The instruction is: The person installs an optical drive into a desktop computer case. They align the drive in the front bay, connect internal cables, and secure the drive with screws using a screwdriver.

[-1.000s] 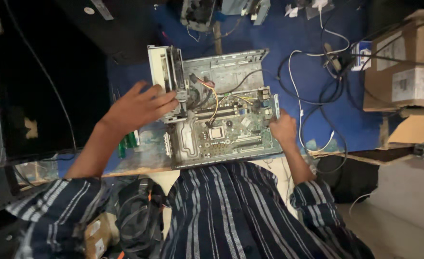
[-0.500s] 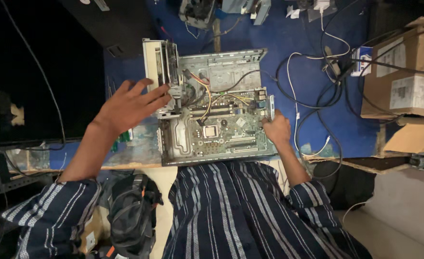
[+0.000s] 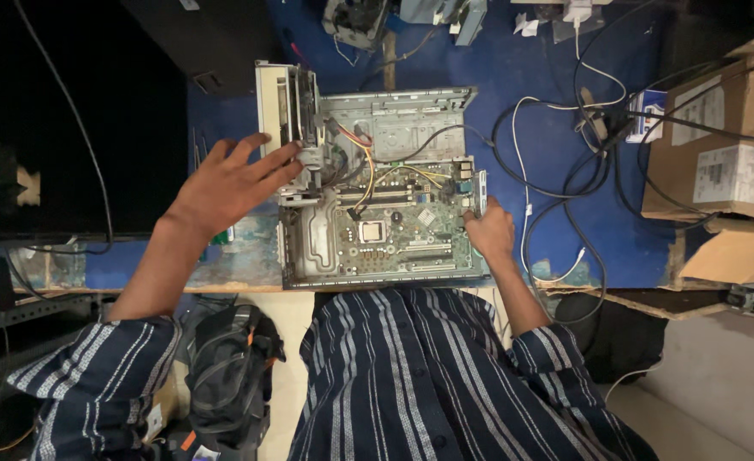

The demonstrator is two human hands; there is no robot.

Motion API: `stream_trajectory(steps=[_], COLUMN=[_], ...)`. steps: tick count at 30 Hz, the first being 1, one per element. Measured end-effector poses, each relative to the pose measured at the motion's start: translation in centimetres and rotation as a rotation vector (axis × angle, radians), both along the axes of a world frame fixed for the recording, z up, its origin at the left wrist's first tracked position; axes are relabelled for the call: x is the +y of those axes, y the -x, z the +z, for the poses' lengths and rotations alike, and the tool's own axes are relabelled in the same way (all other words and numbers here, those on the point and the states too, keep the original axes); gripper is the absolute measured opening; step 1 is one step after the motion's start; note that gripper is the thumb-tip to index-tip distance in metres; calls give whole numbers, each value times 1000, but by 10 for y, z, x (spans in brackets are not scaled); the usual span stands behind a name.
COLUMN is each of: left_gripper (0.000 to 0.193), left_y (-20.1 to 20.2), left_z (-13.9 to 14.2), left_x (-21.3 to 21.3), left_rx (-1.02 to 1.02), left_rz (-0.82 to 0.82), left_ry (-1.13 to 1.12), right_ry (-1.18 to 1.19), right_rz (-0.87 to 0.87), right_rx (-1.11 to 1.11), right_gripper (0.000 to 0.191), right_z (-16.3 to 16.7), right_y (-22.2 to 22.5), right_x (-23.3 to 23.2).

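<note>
1. The open computer case [image 3: 385, 183] lies flat at the desk's [image 3: 556, 111] near edge.
2. The left hand [image 3: 227, 183] is spread, its fingertips touching the drive cage [image 3: 296, 115].
3. The right hand [image 3: 490, 229], fingers curled, grips the case's right wall.
4. Black cables [image 3: 565, 179] lie just beside it.

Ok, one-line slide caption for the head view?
Left hand on the drive cage, right hand gripping the open desktop computer edge.

Count: 1 open computer case [image 3: 377, 188], 1 motherboard [image 3: 394, 230] inside. 2 hands: left hand [image 3: 227, 183], right hand [image 3: 490, 230]. 2 cardboard boxes [image 3: 718, 145] at desk [image 3: 548, 111] right edge. 1 black backpack [image 3: 227, 376] on floor. Cables tangled, can't count.
</note>
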State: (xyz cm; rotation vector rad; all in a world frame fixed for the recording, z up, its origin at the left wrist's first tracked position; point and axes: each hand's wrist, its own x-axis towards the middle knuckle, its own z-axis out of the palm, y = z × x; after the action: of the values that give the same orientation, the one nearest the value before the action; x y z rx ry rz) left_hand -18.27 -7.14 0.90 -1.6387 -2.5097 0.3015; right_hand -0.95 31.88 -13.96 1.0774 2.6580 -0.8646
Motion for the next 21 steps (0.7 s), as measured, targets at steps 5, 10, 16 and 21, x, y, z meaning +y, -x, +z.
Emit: stream_trajectory(steps=[5, 10, 16, 21], left_gripper=[60, 62, 64, 65], left_y=[-1, 0, -1, -1], left_z=[1, 0, -3, -3], left_x=[3, 4, 4, 2], left_rx=[-25, -9, -17, -30], left_rz=[24, 21, 40, 27], left_ry=[6, 32, 31, 11], right_ry=[-14, 11, 0, -13], right_rz=[11, 2, 11, 3], right_rx=[-2, 6, 7, -12], right_gripper=[48, 46, 45, 41], right_z=[1, 4, 7, 8], right_y=[0, 0, 1, 2], right_x=[1, 1, 0, -2])
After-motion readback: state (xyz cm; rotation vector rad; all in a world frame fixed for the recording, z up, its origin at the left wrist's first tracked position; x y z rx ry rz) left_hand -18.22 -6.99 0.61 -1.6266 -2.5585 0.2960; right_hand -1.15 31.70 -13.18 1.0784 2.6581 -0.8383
